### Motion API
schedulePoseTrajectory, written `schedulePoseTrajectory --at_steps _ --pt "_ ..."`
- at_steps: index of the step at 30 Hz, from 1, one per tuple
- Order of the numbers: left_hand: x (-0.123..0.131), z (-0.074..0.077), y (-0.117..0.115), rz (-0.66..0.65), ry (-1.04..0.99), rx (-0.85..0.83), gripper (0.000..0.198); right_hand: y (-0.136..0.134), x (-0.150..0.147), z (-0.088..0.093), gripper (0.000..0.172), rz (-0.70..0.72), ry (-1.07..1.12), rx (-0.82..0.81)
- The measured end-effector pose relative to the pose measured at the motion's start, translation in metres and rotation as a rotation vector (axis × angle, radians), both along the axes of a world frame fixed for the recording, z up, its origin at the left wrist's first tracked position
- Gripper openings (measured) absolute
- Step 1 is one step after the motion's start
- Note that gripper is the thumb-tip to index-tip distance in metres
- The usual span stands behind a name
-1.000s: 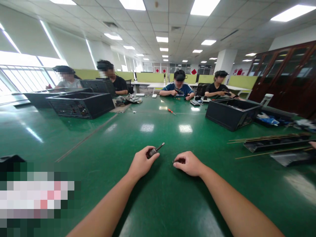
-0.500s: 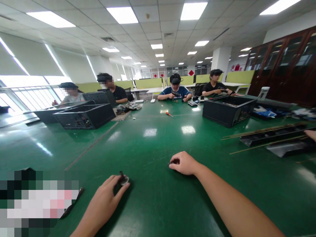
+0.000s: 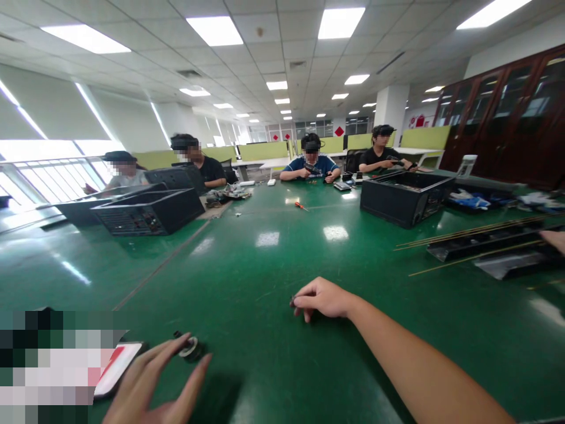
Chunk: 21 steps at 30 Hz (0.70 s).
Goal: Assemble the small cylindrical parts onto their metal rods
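Observation:
At the lower left, my left hand [image 3: 152, 383] is open, its thumb and fingers spread on either side of a small round dark piece [image 3: 190, 350]. That piece has a pale ring and a short black stub, and its exact kind is unclear. The index fingertip is very near or touching it. Near the middle of the green table [image 3: 247, 282], my right hand [image 3: 325, 299] is closed in a pinch. A small dark piece [image 3: 292, 301] pokes out from its fingertips, mostly hidden and too small to name.
A phone-like flat thing [image 3: 118, 366], partly blurred out, lies beside my left hand. Black computer cases [image 3: 150, 213] stand far left, another case [image 3: 397, 200] far right. An orange screwdriver [image 3: 301, 205] lies ahead. Metal channels [image 3: 507, 262] and a person's hand [image 3: 554, 240] are at right. Several people sit opposite.
My left hand has moved left and nearer to me, with the round piece now farther left and the fingers spread from it. My right hand has shifted slightly left and nearer, still pinching.

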<state>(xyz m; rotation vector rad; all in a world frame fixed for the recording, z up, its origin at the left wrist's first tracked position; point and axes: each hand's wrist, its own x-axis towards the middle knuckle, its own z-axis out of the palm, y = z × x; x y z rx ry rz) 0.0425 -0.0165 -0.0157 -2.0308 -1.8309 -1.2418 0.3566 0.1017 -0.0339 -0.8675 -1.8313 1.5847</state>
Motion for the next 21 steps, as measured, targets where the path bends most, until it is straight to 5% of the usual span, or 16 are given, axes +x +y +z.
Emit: schedulePoseTrajectory --at_steps 4,9,18,21 --pt "0.054 0.007 0.005 -0.291 -0.003 -0.177 0.047 -0.013 -0.005 0.007 0.047 0.245 0.138 -0.183" --pt "0.101 0.011 0.024 -0.487 -0.167 -0.273 0.023 -0.019 -0.009 0.011 0.050 0.333 0.198 -0.244" --pt "0.108 0.013 0.021 -0.564 -0.404 -0.359 0.015 -0.024 -0.014 0.014 0.039 0.421 0.182 -0.258" --pt "0.098 0.017 0.016 -0.459 -0.442 -0.318 0.023 -0.024 -0.015 0.012 0.042 0.408 0.146 -0.267"
